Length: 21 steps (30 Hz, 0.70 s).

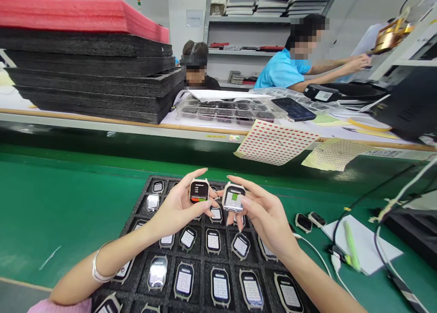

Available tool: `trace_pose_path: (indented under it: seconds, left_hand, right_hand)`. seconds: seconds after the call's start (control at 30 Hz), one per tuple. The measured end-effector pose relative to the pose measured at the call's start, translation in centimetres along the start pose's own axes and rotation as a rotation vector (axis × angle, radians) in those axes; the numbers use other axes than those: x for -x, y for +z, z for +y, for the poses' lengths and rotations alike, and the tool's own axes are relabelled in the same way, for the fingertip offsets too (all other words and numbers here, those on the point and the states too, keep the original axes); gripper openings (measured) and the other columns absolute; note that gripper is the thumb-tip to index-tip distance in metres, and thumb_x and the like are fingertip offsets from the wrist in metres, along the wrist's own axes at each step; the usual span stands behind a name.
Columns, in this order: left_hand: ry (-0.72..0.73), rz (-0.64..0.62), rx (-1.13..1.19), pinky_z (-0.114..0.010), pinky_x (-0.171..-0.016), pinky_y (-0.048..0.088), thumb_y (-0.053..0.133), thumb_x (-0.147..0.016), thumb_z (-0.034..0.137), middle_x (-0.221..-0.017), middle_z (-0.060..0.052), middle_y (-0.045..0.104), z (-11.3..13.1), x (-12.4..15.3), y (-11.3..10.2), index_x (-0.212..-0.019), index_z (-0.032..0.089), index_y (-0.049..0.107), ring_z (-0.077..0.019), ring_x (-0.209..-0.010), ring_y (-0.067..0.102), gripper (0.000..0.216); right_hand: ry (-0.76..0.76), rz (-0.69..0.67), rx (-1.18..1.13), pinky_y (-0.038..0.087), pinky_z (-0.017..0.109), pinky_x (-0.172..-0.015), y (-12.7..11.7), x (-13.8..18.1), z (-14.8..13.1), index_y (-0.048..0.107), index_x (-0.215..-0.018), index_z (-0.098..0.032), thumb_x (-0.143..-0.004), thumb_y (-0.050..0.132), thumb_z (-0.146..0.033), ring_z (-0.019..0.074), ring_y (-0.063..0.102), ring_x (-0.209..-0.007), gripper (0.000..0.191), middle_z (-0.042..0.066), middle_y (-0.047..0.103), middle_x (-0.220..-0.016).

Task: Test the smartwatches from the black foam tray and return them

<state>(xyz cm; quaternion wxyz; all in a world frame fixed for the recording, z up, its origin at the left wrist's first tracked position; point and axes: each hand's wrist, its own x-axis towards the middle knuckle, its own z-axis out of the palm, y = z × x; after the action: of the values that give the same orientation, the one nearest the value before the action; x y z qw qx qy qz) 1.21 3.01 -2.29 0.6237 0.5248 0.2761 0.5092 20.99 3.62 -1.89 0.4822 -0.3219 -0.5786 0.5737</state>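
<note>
My left hand (182,201) grips a smartwatch (199,191) without a strap; its dark screen shows text with red and green blocks at the bottom. In my right hand (261,208) is a second strapless smartwatch (234,197), its screen lit with a white table and a green patch. Both are held side by side above a black foam tray (201,269). Square compartments in the tray hold several more watch bodies, such as one smartwatch (220,285) near the front. My hands and forearms cover part of the tray.
On the green table (68,203), two watch bodies (303,223) lie right of the tray beside white paper (375,249), a green pen (351,244) and cables (317,253). A raised shelf behind carries stacked foam (92,76), clear trays (225,110) and a phone (293,109). Two people sit beyond.
</note>
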Motion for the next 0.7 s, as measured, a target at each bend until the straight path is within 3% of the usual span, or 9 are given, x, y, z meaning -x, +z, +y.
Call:
trace_pose_path:
  seconds: [0.17, 0.43, 0.7]
  left_hand:
    - [0.026, -0.003, -0.03, -0.032, -0.07, 0.057, 0.064, -0.08, 0.018, -0.096, -0.007, 0.062, 0.1, 0.09, -0.06, -0.129, 0.019, 0.045, -0.0187, -0.082, 0.064, 0.052]
    - [0.017, 0.07, -0.079, -0.025, -0.054, 0.055, 0.059, -0.087, 0.029, -0.083, -0.005, 0.061, -0.26, -0.23, -0.3, -0.122, 0.015, 0.048, -0.0159, -0.069, 0.063, 0.039]
    - [0.024, 0.031, -0.002, -0.032, -0.071, 0.056, 0.068, -0.077, 0.017, -0.098, -0.007, 0.062, -0.34, -0.21, -0.31, -0.132, 0.019, 0.04, -0.0193, -0.085, 0.063, 0.062]
  right_hand:
    - [0.012, 0.025, 0.036, 0.045, 0.023, -0.037, 0.06, -0.04, 0.24, 0.056, -0.124, -0.017, -0.089, 0.06, -0.03, 0.0178, 0.063, -0.051, 0.037, 0.005, 0.067, -0.07]
    - [0.01, -0.102, -0.034, 0.051, 0.026, -0.045, -0.06, 0.33, -0.27, 0.051, -0.131, -0.021, -0.082, 0.066, -0.019, 0.0212, 0.068, -0.066, 0.051, 0.01, 0.069, -0.093]
    - [0.019, -0.084, 0.076, 0.054, 0.028, -0.043, -0.08, -0.15, 0.19, 0.045, -0.135, -0.02, -0.08, 0.071, -0.026, 0.0213, 0.067, -0.064, 0.061, 0.009, 0.068, -0.087]
